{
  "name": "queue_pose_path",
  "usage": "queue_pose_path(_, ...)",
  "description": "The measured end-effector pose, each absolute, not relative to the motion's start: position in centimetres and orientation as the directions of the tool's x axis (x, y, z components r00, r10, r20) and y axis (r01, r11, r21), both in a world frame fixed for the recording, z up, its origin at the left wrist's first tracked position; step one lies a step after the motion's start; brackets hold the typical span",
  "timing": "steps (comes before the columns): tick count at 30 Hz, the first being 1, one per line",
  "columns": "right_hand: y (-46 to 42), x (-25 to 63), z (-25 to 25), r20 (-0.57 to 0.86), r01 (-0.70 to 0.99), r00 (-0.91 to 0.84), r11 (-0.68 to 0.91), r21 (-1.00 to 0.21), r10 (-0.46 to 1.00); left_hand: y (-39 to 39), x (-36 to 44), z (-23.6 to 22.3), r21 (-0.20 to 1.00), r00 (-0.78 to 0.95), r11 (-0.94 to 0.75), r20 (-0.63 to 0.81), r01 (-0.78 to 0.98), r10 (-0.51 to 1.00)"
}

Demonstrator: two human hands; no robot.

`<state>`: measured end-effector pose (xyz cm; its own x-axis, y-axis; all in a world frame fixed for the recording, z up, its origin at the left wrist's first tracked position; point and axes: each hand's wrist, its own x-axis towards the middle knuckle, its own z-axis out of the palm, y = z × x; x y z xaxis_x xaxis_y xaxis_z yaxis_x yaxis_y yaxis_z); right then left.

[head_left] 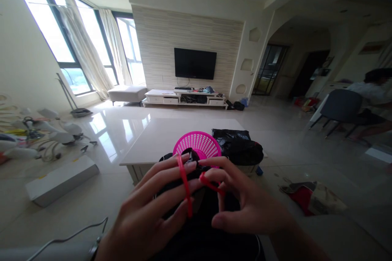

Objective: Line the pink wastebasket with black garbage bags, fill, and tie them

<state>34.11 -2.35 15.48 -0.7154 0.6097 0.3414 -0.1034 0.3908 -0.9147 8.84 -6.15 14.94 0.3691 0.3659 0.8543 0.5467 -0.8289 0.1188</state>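
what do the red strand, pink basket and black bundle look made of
Red strand: perhaps elastic or cord, finish unclear, bending across the left hand. Pink basket: probably smooth plastic, with regular slots. Black bundle: likely glossy plastic film, given shiny creases.

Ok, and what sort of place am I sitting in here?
Most likely a living room in a home: a flat television hangs on the far wall above a low white cabinet, and long curtains hang by the tall windows.
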Motion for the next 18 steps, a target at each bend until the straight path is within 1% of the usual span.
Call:
queue_pose_path(2,-1.8,33.2,15.8,0.262,-0.12,-0.802,0.285,-0.951,0.537,-5.3,9.3,15.3,0.143,0.379,-0.837,0.843,0.527,0.383)
queue_pose_path(3,-1.4,32.8,15.9,0.251,-0.152,-0.826,0.229,-0.961,0.505,-5.0,9.4,15.2,0.163,0.369,-0.84,0.844,0.517,0.39)
queue_pose_path(5,-0.6,32.6,16.5,0.261,-0.215,-0.834,0.15,-0.965,0.486,-4.5,9.0,14.9,0.234,0.303,-0.839,0.858,0.491,0.416)
queue_pose_path(6,-0.2,32.6,16.9,0.278,-0.237,-0.822,0.144,-0.961,0.498,-4.2,8.7,14.5,0.289,0.252,-0.833,0.861,0.473,0.441)
queue_pose_path(7,0.4,32.7,17.4,0.305,-0.256,-0.797,0.167,-0.952,0.522,-3.8,8.3,14.2,0.354,0.193,-0.82,0.858,0.45,0.476)
queue_pose_path(9,1.7,32.9,19.0,0.385,-0.271,-0.705,0.275,-0.922,0.596,-2.6,7.6,13.3,0.502,0.075,-0.773,0.818,0.387,0.57)
queue_pose_path(11,3.6,32.9,21.0,0.486,-0.259,-0.573,0.416,-0.872,0.66,-0.8,7.1,12.1,0.652,-0.001,-0.684,0.724,0.325,0.69)
queue_pose_path(13,5.7,32.5,23.4,0.569,-0.222,-0.452,0.532,-0.817,0.687,1.5,6.9,10.4,0.775,-0.007,-0.561,0.588,0.292,0.809)
queue_pose_path(15,7.5,31.7,25.7,0.625,-0.192,-0.404,0.606,-0.772,0.669,3.9,7.3,8.0,0.836,0.014,-0.455,0.474,0.307,0.88)
queue_pose_path(16,8.0,31.2,26.9,0.642,-0.177,-0.399,0.631,-0.755,0.655,5.1,7.7,6.7,0.842,0.034,-0.433,0.447,0.321,0.894)
queue_pose_path(18,8.1,30.1,29.2,0.671,-0.174,-0.42,0.672,-0.72,0.611,7.4,9.1,4.1,0.82,0.054,-0.425,0.44,0.383,0.896)
